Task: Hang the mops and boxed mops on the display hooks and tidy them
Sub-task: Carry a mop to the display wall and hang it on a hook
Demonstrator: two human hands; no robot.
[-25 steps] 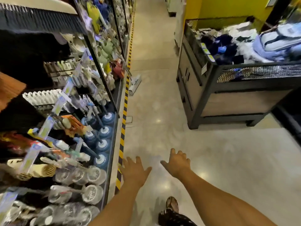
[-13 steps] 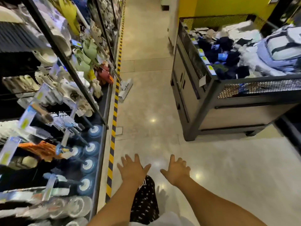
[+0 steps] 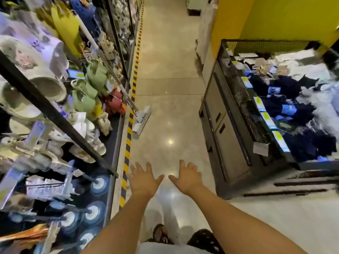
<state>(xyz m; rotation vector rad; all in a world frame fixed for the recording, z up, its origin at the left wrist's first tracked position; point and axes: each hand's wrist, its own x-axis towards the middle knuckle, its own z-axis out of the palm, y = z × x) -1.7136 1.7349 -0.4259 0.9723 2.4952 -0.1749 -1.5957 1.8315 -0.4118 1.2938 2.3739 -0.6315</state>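
Note:
A flat mop with a white head [image 3: 142, 119] leans against the left display rack, its head on the floor beside the striped line and its pale handle [image 3: 102, 57] slanting up across the shelves. Round blue-and-white mop heads [image 3: 100, 185] hang on hooks low on the rack [image 3: 55, 114]. My left hand [image 3: 144, 181] and my right hand [image 3: 187, 178] are held out in front of me over the aisle floor, fingers spread, holding nothing. Both are well short of the leaning mop.
A yellow-and-black striped line [image 3: 128, 136] runs along the rack's base. A dark metal bin [image 3: 236, 129] heaped with dark and white textiles stands on the right. A yellow wall [image 3: 275, 19] rises behind it. The tiled aisle [image 3: 170, 74] stretches ahead.
I have walked forward along the aisle; the leaning mop and the bin are nearer. Both hands stay spread and hold nothing.

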